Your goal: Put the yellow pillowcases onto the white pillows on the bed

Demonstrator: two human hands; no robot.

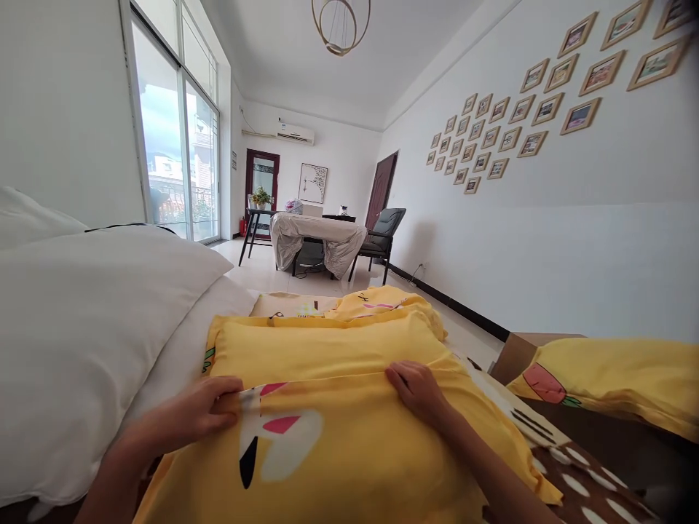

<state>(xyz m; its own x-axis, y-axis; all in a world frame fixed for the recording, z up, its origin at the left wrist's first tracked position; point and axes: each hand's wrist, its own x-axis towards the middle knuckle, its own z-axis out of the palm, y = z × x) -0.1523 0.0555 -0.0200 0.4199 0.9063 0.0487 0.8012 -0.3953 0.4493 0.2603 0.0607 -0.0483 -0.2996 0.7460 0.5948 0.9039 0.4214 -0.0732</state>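
Note:
A yellow pillowcase [349, 444] with a white, pink and black cartoon print lies in front of me, plumped out like a pillow. Its upper layer has an edge running crosswise between my hands, and more plain yellow cloth shows beyond that edge. My left hand [199, 407] pinches this edge at the left, beside the print, thumb and fingers closed on the fabric. Farther right, my right hand [418, 389] has its fingers curled over the same edge. What lies inside the case is hidden.
White pillows [109, 320] are heaped at the left. Behind the pillowcase lies crumpled yellow bedding [390, 300]. On the right, another yellow pillow [617, 371] with a carrot print rests on a cardboard box [527, 349]. Farther off stand a covered table [320, 227] and a dark chair [386, 225].

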